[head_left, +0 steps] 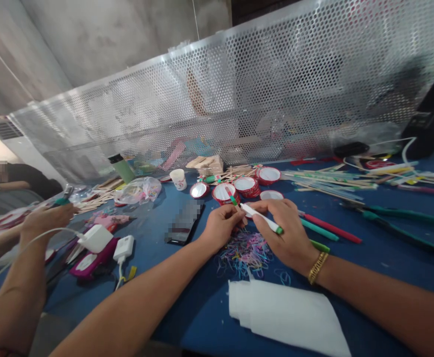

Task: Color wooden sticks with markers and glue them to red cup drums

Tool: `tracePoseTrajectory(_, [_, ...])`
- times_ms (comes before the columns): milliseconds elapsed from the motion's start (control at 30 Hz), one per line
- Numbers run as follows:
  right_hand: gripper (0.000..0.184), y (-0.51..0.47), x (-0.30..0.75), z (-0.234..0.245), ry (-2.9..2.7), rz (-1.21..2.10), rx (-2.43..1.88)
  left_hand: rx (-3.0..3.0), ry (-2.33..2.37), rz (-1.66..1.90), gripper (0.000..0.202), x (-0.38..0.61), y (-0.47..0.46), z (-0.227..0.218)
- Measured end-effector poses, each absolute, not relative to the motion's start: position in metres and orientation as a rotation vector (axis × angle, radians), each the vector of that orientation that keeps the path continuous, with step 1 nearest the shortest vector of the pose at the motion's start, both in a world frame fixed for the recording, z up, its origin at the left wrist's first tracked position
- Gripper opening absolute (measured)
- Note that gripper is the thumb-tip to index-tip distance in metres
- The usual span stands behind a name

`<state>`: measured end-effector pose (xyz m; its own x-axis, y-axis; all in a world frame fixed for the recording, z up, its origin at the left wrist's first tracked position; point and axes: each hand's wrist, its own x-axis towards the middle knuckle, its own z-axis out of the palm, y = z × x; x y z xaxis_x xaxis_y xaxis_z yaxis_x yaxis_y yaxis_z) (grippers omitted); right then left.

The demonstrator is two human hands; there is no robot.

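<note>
Two hands at frame centre, both on a white marker [259, 217], just above a heap of coloured rubber bands [244, 252] on the blue table [369, 267]. Left hand [221, 227]: fingertips pinched together on the marker's upper-left end. Right hand [289, 233]: thumb and fingers clamped round its barrel. Red-rimmed lids [245, 184] just beyond; folded white paper [287, 312] at lower centre.

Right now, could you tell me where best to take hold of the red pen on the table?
Probably pinch the red pen at its right half, from above: it lies flat on the table, and the teal pen and right hand crowd its left end.
</note>
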<state>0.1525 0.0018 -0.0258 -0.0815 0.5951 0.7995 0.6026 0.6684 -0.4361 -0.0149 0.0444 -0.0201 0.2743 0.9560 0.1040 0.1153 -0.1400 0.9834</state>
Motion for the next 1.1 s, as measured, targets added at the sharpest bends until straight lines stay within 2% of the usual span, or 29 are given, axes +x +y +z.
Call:
tracePoseTrajectory(267, [0.012, 0.0031, 0.1524, -0.0282, -1.748, -0.056, -0.953, 1.556, 1.041, 1.013, 0.035, -0.0161, 0.0446, -0.0214])
tracePoseTrajectory(1100, [0.014, 0.0032, 0.1523, -0.0260, -1.787, -0.115, -1.017, 1.540, 1.033, 1.005, 0.034, -0.0155, 0.0439, -0.0199])
